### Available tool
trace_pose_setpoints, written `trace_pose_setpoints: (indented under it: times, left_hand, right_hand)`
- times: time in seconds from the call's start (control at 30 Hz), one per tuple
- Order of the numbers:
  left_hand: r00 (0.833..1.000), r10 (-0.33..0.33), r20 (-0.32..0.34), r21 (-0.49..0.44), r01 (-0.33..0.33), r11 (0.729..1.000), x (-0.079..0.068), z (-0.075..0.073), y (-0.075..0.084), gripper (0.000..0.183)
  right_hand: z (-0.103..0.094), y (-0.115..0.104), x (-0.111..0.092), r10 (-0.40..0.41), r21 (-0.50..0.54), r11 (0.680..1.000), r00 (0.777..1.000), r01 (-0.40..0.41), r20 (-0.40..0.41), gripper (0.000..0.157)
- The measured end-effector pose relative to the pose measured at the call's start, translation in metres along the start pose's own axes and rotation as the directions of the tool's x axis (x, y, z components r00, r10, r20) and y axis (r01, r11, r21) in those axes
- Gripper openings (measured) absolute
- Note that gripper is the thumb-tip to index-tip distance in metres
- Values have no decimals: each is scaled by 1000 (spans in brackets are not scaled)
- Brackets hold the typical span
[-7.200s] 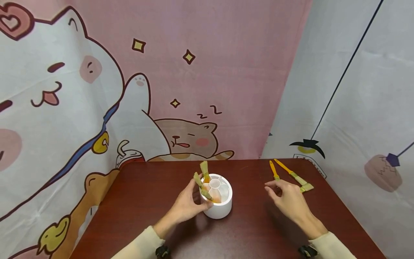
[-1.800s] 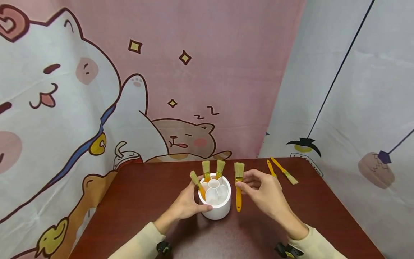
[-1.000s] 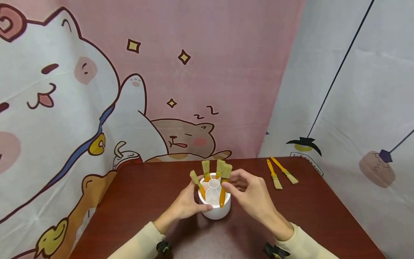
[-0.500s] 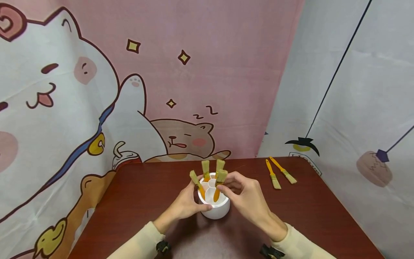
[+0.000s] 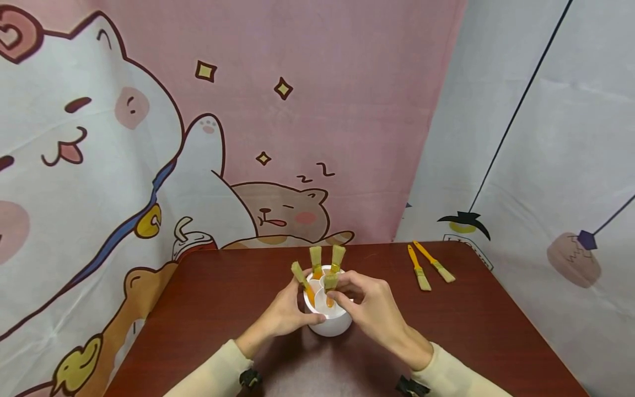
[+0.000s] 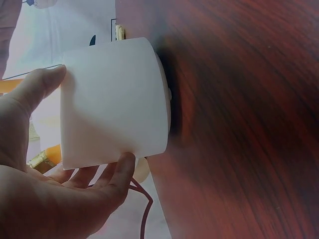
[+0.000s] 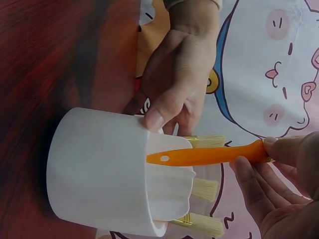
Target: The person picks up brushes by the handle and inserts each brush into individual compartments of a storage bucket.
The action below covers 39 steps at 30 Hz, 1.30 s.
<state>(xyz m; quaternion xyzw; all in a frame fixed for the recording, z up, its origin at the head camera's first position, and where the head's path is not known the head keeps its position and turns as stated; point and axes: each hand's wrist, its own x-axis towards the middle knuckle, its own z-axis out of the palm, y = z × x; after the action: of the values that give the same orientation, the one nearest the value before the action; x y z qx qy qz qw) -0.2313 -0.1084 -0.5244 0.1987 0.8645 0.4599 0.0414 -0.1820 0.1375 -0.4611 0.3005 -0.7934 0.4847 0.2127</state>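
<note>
My left hand (image 5: 285, 313) grips the side of a white round brush holder (image 5: 331, 326) standing on the table, thumb at the front rim and fingers round the far side. Divided compartments show inside it. Three paintbrushes stand in it bristles up: a tilted paintbrush (image 5: 299, 273) at the left, a paintbrush (image 5: 316, 259) at the back and another paintbrush (image 5: 338, 256) at back right. With thumb and fingers, my right hand (image 5: 372, 302) pinches a further paintbrush (image 7: 209, 156) near its bristle end. Its orange handle points down, the tip at the holder's opening.
Two more paintbrushes lie on the dark red table (image 5: 223, 292) at the far right: a shorter paintbrush (image 5: 420, 274) and a longer paintbrush (image 5: 436, 263). Behind the table hangs a pink cartoon cloth (image 5: 357, 138).
My right hand has gone from the brushes at the right to the holder, bringing a paintbrush over its opening and lowering it. The left hand keeps its grip on the holder.
</note>
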Motion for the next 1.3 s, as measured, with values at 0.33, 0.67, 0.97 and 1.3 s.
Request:
trace_pose_setpoints:
  times: [0.33, 0.67, 0.97, 1.3]
  left_hand:
    - [1000, -6, 6, -5, 6, 1000, -1, -1, 1, 114]
    - [1000, 9, 9, -26, -9, 1000, -2, -1, 1, 113]
    - [1000, 24, 2, -27, -24, 999, -2, 0, 1, 111]
    - [999, 36, 4, -37, -36, 999, -1, -2, 0, 111]
  right_hand:
    - [7, 5, -5, -40, -18, 999, 999, 40, 25, 28]
    - [21, 22, -12, -180, -147, 972, 983, 183, 31, 30]
    - [29, 32, -18, -282, -259, 921, 957, 290, 68, 33]
    - [30, 33, -22, -299, -416, 851, 947, 320, 116, 35]
